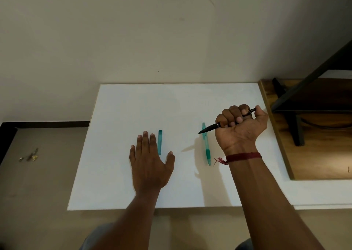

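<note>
Standing next to this person at the white table (118,116), so here's what I'm seeing. The right hand (241,127) has a black pen (209,128) wrapped up in a full fist. That grip is closed tight, all four fingers curled over the barrel and the thumb up by the clicker end. The pen pokes out the left side of the fist with its tip pointing left and a bit down. The hand's lifted off the table, and you can see the pen's shadow lying well apart from it on the surface. There's a red thread (243,156) tied round that wrist.

From this angle the tip sits right over the upper part of a teal pen (206,146), which lies flat on the table and runs roughly away from the person. Pretty sure they aren't touching.

The left hand (150,164) is just resting palm down on the table, fingers straight and holding nothing. A short teal stick (160,142) lies just beside its index finger, between finger and thumb. Can't tell if it's a cap or a lead case.

Off to the right there's a wooden top (323,154) with a dark metal frame (297,133) on it.
</note>
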